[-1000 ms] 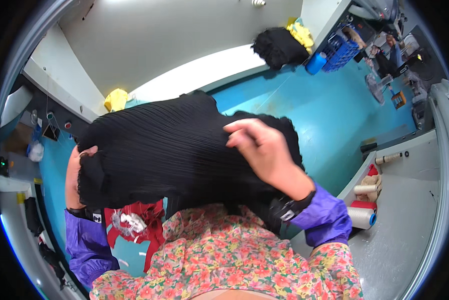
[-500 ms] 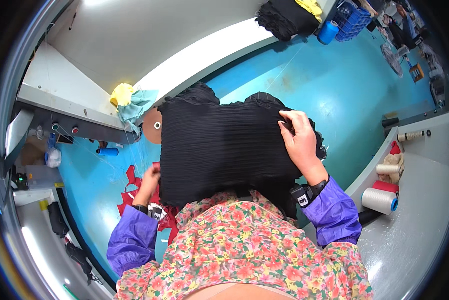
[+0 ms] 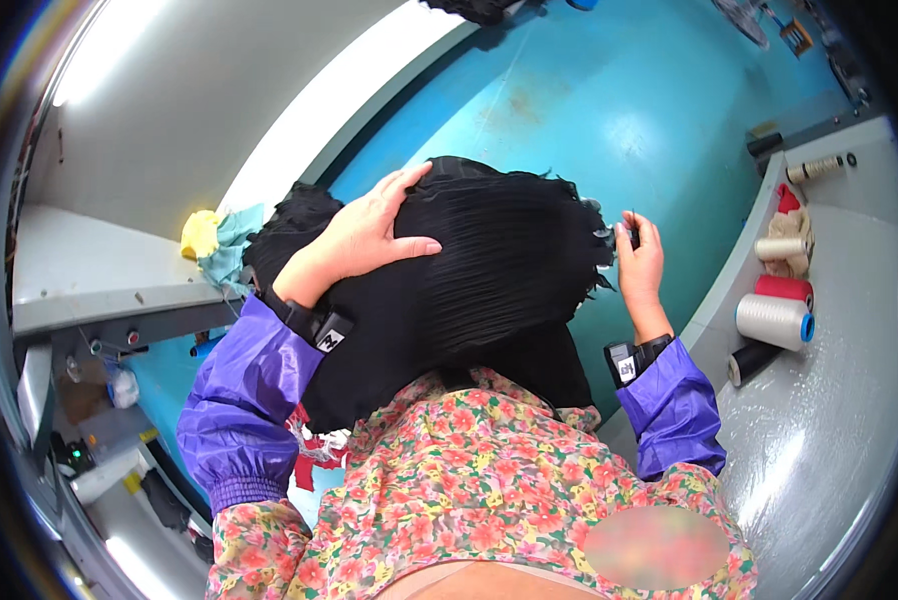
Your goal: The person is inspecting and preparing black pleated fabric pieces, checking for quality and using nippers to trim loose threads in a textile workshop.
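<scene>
"Where's the black pleated fabric [image 3: 489, 270]?"

"Just ahead of the floral-print shirt [image 3: 469, 450], touching it. The left hand [image 3: 364, 235] lies across it, fingers loose and spread, probably steadying the pleats."

"And the right hand [image 3: 644, 268]?"

"Ahead-right of the shirt, curled by the frilled edge; I can't tell whether it grips. A white, blue-based thread cone [image 3: 772, 320] lies right of the shirt, perhaps for easy reach."

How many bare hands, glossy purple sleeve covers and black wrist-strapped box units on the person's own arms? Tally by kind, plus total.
Bare hands: 2 (left hand on the black ribbed fabric, right hand by its right edge)
Glossy purple sleeve covers: 2
Black wrist-strapped box units: 2
Total: 6
</scene>
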